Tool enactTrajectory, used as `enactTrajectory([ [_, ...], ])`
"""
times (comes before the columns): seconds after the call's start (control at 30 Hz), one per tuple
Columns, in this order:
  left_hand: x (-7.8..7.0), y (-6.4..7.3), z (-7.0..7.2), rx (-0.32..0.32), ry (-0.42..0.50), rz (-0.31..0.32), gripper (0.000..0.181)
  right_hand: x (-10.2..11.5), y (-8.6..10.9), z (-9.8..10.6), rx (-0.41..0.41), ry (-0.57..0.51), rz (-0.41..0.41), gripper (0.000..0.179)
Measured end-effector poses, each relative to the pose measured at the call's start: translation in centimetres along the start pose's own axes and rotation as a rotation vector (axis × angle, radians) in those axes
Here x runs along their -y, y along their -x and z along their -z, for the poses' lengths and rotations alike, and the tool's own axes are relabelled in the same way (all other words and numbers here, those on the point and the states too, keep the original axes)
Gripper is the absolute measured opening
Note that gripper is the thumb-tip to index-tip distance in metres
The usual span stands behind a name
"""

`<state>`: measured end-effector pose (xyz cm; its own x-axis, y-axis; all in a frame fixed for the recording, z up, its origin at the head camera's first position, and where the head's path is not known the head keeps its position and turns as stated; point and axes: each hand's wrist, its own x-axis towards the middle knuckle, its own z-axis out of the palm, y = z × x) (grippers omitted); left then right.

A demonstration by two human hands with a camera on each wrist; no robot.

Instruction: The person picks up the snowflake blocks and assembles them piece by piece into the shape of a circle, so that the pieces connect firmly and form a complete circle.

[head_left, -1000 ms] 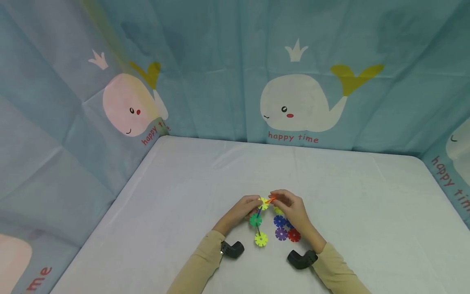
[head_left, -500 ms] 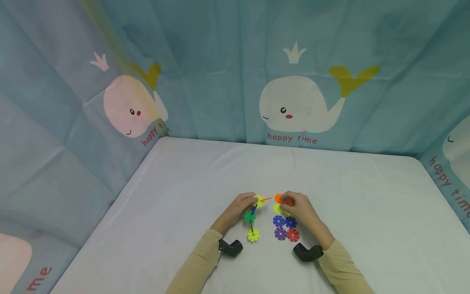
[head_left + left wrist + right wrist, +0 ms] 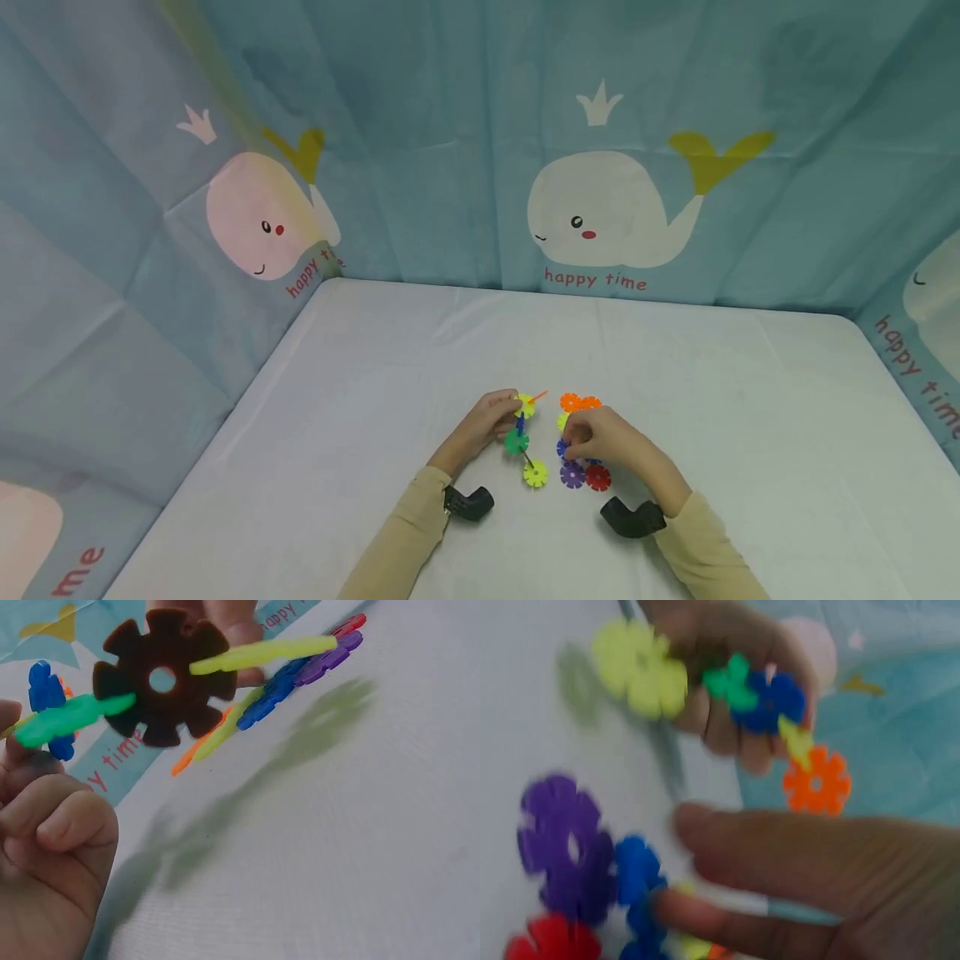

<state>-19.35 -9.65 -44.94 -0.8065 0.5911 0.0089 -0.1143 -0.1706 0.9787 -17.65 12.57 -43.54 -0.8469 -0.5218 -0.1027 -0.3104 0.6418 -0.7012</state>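
6 discs are already linked in a chain [image 3: 516, 442], which I see raised over the desk [image 3: 712, 400], pinched near its upper end by the left hand [image 3: 478, 423]. I judge the joining partway: at least 7 more lie outside it, the orange pair [image 3: 577, 405], a yellow disc [image 3: 562, 423], the blue pair [image 3: 562, 450], a purple disc [image 3: 567, 477] and a red disc [image 3: 597, 478]. The right hand [image 3: 611, 437] has thumb and finger parted at the blue pair; blur keeps me from telling whether it touches. Since 0.5 s ago, that hand has shifted from the orange pair, leaving it uncovered, and the chain's lower end has swung right.
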Motion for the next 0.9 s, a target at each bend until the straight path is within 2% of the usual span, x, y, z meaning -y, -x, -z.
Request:
enactTrajectory([
  [0.07,0.0,-0.1,-0.1,-0.025,-0.027,0.013,0.027,1.2,0.5,-0.2,0.062,0.074,-0.071,0.019],
  [0.17,0.3,-0.3,0.0,-0.057,-0.045,0.035,0.024,2.7,1.0,-0.8,0.083,0.226,-0.167,0.026],
  [0.27,1.0,-0.6,0.3,-0.092,-0.046,0.054,0.021,3.6,1.3,-1.4,0.068,0.346,-0.197,0.029],
  [0.4,1.8,-0.8,0.6,-0.109,-0.033,0.059,0.020,3.7,1.4,-1.7,0.058,0.372,-0.198,0.029],
  [0.5,2.1,-0.8,0.7,-0.099,-0.029,0.039,0.015,3.3,1.3,-1.5,0.076,0.281,-0.168,0.028],
  [0.63,2.4,-0.8,0.8,-0.087,-0.030,0.017,0.006,2.1,1.0,-0.5,0.056,0.069,-0.068,0.021],
  [0.73,2.5,-0.9,0.9,-0.093,-0.061,0.025,0.017,1.1,0.6,0.3,-0.057,-0.110,-0.064,0.017],
  [0.83,2.4,-0.9,0.8,-0.103,-0.134,0.041,0.025,0.5,0.1,0.7,-0.228,-0.259,-0.107,0.024],
  [0.9,1.6,-0.7,0.4,-0.111,-0.187,0.042,0.026,0.3,-0.2,0.7,-0.302,-0.342,-0.108,0.026],
])
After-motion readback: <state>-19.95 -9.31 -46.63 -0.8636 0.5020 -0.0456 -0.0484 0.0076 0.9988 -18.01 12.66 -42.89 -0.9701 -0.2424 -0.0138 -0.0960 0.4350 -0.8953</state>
